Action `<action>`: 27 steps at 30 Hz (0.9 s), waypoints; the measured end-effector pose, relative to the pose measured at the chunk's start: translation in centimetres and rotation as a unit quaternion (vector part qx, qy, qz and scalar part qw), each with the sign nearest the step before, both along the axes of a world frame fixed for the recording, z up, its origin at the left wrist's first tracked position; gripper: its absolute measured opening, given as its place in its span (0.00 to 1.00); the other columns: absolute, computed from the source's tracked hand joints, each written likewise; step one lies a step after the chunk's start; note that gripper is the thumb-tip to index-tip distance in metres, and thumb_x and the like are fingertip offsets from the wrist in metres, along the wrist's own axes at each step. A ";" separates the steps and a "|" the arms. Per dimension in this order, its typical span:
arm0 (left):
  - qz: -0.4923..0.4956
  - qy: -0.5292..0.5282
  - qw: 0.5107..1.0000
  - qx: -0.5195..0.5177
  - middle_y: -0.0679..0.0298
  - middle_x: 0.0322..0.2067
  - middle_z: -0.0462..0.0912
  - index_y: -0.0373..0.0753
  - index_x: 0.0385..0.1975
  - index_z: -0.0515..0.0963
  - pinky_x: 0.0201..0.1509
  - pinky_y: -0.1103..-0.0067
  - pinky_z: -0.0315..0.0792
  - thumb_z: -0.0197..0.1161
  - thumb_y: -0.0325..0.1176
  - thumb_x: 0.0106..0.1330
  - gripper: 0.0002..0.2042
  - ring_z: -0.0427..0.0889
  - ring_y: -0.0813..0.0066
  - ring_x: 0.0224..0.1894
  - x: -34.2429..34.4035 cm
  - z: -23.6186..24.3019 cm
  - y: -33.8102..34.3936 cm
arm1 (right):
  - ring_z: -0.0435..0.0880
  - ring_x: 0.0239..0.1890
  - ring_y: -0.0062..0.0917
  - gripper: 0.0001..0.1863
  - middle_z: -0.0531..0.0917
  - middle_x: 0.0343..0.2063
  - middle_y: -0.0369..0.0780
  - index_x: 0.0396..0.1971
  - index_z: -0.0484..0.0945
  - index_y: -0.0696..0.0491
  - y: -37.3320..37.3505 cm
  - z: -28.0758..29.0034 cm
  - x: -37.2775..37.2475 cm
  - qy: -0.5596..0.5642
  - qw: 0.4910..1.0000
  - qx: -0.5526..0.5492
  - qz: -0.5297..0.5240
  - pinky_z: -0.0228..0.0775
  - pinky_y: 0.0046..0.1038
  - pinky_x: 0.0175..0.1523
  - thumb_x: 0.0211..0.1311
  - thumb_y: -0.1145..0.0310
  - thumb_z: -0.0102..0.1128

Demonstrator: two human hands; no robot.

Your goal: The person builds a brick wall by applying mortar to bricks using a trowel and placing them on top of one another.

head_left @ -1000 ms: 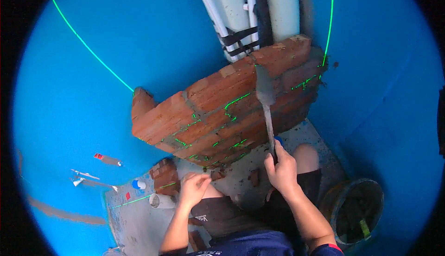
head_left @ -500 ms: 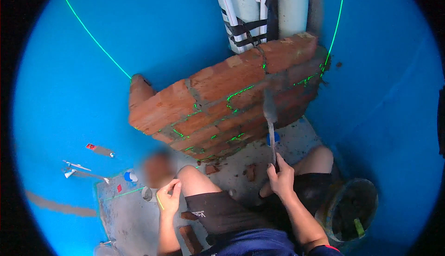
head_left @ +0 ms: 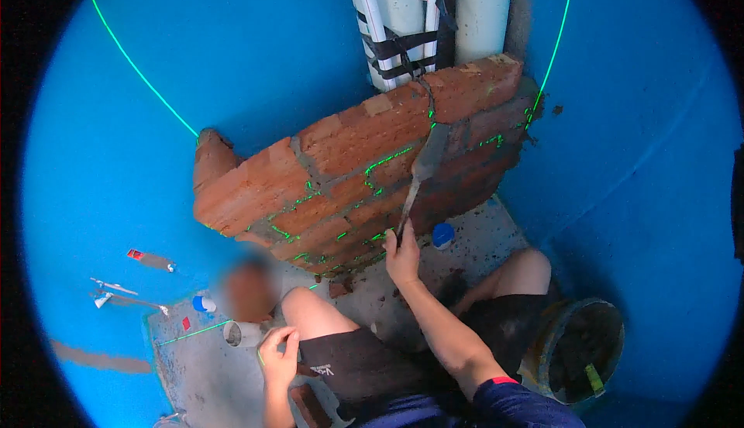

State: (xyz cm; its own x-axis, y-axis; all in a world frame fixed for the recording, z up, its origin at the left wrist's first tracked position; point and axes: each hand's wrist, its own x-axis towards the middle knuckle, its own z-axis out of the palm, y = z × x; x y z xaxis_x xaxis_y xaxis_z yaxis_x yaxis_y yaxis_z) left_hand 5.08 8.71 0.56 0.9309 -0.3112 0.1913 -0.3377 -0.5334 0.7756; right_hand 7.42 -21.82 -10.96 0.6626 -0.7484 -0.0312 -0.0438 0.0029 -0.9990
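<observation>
My right hand (head_left: 403,257) grips the handle of a trowel (head_left: 428,154), whose grey blade lies against the face of a low red brick wall (head_left: 349,149). The blade's tip is near a mortar joint below the top course. My left hand (head_left: 279,354) is beside my left thigh, thumb apart from its loosely bent fingers, with nothing visible in it. Close to it is a short grey-white pipe stub (head_left: 244,335). A loose brick (head_left: 310,406) lies on the floor below that hand.
A mortar bucket (head_left: 552,343) stands at my right. White pipes (head_left: 482,13) bound with black tape rise behind the wall. Blue walls (head_left: 643,165) enclose both sides. Blue-capped stubs (head_left: 442,235) sit on the floor. Green laser lines cross the surfaces. A blurred patch hides something left of my knee.
The trowel and my right hand have moved left along the wall's face, the blade now tilted to the upper right. My left hand has lowered slightly. The view has shifted a little.
</observation>
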 end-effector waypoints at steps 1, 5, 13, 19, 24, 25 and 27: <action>0.005 0.003 1.000 0.016 0.59 0.28 0.82 0.31 0.32 0.81 0.39 0.78 0.75 0.65 0.23 0.59 0.04 0.81 0.72 0.31 -0.3 0.0 -0.2 | 0.79 0.48 0.52 0.31 0.75 0.52 0.60 0.63 0.59 0.66 -0.9 -2.2 1.1 0.008 0.997 -0.069 -0.041 0.73 0.40 0.49 0.70 0.58 0.51; 0.026 0.017 0.999 0.032 0.59 0.28 0.83 0.31 0.32 0.81 0.39 0.78 0.75 0.65 0.24 0.59 0.04 0.81 0.71 0.31 -1.2 -0.4 0.6 | 0.84 0.37 0.40 0.31 0.80 0.42 0.54 0.63 0.58 0.68 -1.8 -4.9 4.0 -0.011 0.921 -0.330 -0.205 0.75 0.33 0.43 0.70 0.61 0.53; 0.005 0.036 0.999 0.027 0.58 0.29 0.83 0.31 0.33 0.81 0.41 0.78 0.75 0.65 0.24 0.59 0.05 0.82 0.71 0.32 -1.3 -0.8 -0.3 | 0.75 0.54 0.53 0.30 0.74 0.53 0.61 0.63 0.59 0.67 -1.7 -3.0 2.5 0.003 0.974 -0.181 -0.138 0.69 0.39 0.56 0.69 0.62 0.53; -0.027 0.018 0.999 -0.003 0.59 0.29 0.83 0.31 0.32 0.81 0.42 0.78 0.75 0.65 0.24 0.59 0.04 0.81 0.71 0.33 -0.9 0.1 -2.2 | 0.75 0.52 0.54 0.27 0.75 0.51 0.60 0.61 0.62 0.63 -2.0 -4.4 0.4 -0.001 0.970 -0.196 -0.144 0.70 0.40 0.53 0.67 0.66 0.56; -0.029 0.004 1.000 0.003 0.60 0.29 0.83 0.31 0.32 0.81 0.43 0.78 0.74 0.65 0.24 0.60 0.04 0.81 0.72 0.34 -1.5 0.4 -1.7 | 0.78 0.43 0.55 0.21 0.80 0.40 0.56 0.54 0.67 0.61 0.4 -7.7 -4.3 0.108 0.982 -0.137 -0.073 0.72 0.42 0.47 0.66 0.67 0.57; -0.017 -0.012 1.000 0.004 0.60 0.29 0.83 0.31 0.32 0.81 0.43 0.77 0.74 0.64 0.24 0.60 0.04 0.81 0.72 0.34 -1.5 0.4 -1.0 | 0.80 0.40 0.50 0.19 0.80 0.36 0.54 0.53 0.67 0.60 1.7 -7.7 -5.8 0.102 0.988 -0.111 -0.026 0.73 0.41 0.44 0.66 0.68 0.57; -0.021 -0.015 1.000 -0.008 0.60 0.29 0.83 0.31 0.32 0.81 0.43 0.77 0.74 0.64 0.24 0.60 0.04 0.81 0.71 0.35 -1.3 0.5 -1.3 | 0.82 0.33 0.36 0.18 0.81 0.30 0.47 0.53 0.67 0.57 3.4 -12.2 -9.2 0.089 0.989 -0.116 -0.022 0.75 0.36 0.37 0.66 0.70 0.56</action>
State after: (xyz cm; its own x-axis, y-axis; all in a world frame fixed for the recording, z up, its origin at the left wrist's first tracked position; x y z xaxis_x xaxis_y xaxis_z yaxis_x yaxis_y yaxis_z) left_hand 3.76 7.40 1.09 0.9109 -0.3464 0.2242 -0.3826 -0.5058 0.7732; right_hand -1.74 -18.39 -23.17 0.6286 -0.7771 0.0310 -0.2243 -0.2193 -0.9495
